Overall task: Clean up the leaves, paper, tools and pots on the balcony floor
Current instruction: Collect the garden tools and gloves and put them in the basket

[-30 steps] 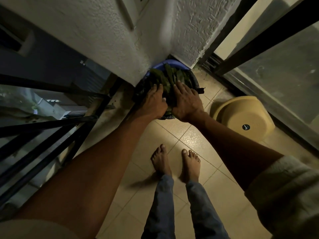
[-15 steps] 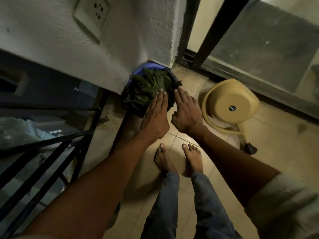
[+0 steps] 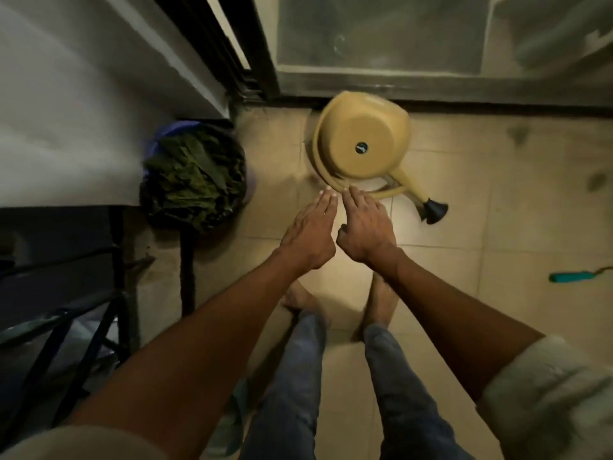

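A bin point(image 3: 151, 190) full of leaves point(image 3: 194, 175) stands in the corner, against the wall point(image 3: 66, 111) on the left. To its right, well apart, a watering can point(image 3: 361, 144) lies on its side on the tiled floor point(image 3: 497, 210), just before the door sill point(image 3: 464, 102), spout point(image 3: 431, 210) pointing right. The left hand point(image 3: 310, 234) and right hand point(image 3: 366, 230) hover side by side before the can, above the feet point(image 3: 381, 300). A tool handle point(image 3: 570, 277) lies far right. A railing point(image 3: 83, 310) runs at lower left.
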